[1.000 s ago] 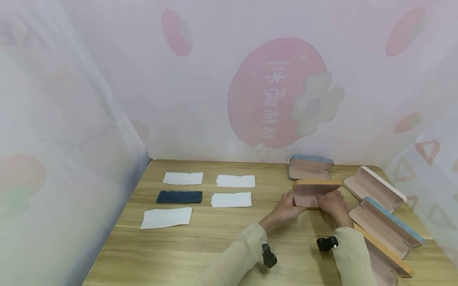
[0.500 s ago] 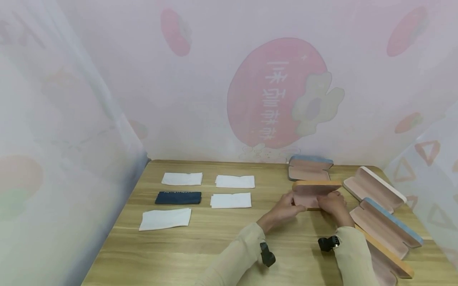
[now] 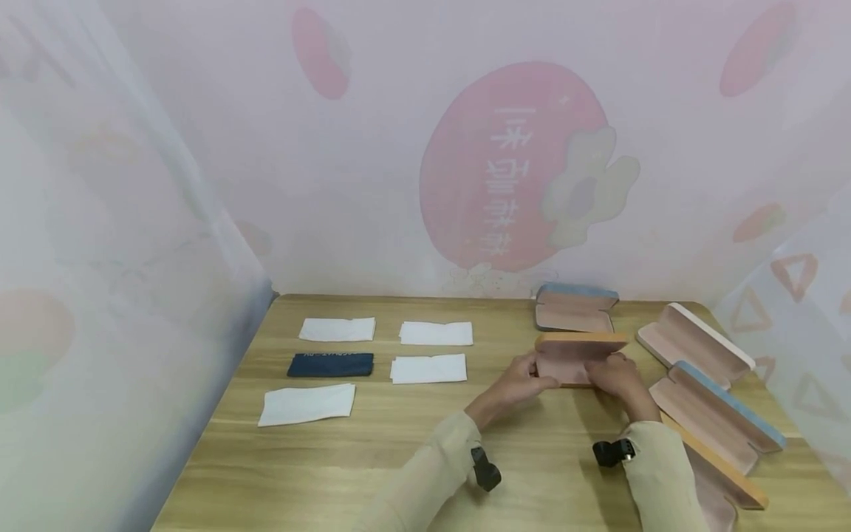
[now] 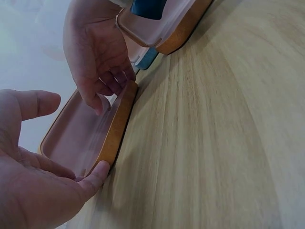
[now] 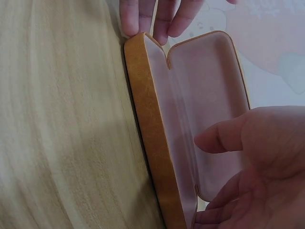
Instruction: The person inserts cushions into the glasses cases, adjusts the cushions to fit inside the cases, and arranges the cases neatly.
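Observation:
An orange glasses case (image 3: 565, 348) with a pink lining stands with its lid raised on the wooden table, at the right of centre in the head view. The left hand (image 3: 520, 381) holds its left end, thumb along the front edge and fingers at the side. At the opposite end is the right hand (image 3: 617, 375), its fingers curled round the end and its thumb over the inside. The right wrist view shows the lined lid (image 5: 209, 95) and the orange front wall (image 5: 147, 105). In the left wrist view the left thumb (image 4: 97, 176) touches the front corner.
Behind stands a grey-blue glasses case (image 3: 575, 319) with lid raised. A white case (image 3: 694, 343), a blue case (image 3: 721, 414) and another orange case (image 3: 721, 465) lie at the right. To the left are several folded white cloths (image 3: 428, 369) and a dark blue cloth (image 3: 330, 365).
The orange case has shifted slightly to the left, and the left hand has gone with it. Both hands stay at its ends.

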Tool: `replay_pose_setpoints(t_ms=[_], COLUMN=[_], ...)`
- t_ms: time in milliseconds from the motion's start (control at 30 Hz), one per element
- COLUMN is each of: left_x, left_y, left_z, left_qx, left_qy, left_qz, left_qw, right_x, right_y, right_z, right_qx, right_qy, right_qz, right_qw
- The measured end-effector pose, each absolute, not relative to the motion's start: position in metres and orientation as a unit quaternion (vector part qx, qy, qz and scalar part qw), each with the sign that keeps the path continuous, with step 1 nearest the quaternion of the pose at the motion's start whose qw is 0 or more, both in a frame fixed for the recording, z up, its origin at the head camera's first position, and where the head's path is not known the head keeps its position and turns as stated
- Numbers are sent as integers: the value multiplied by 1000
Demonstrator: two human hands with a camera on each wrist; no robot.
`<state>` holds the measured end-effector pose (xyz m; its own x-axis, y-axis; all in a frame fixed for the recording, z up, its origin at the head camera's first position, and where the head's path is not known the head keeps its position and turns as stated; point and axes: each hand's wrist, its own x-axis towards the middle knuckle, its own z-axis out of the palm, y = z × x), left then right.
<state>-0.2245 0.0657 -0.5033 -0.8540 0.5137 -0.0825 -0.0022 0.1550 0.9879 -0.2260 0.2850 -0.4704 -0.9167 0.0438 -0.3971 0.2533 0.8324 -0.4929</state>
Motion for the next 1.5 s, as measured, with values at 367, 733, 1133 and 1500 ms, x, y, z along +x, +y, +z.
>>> replay_pose_setpoints(t_ms=[367, 733, 1133, 1500], left_x=[-222, -215, -206, -201], left_y=[46, 30, 13, 6], left_z=[-497, -498, -498, -497], left_qx=[157, 194, 201, 217], left_qy=[739, 732, 748, 751], left_qz=[618, 618, 603, 593], left_qw=[219, 209, 193, 192], right_x=[-217, -202, -186, -177], right_y=[275, 264, 252, 245], right_z=[-470, -469, -473, -473], right_qx=[47, 19, -11, -24], right_qy=[936, 934, 941, 948], right_qz=[-304, -316, -310, -292], right_qw=[172, 167, 136, 123])
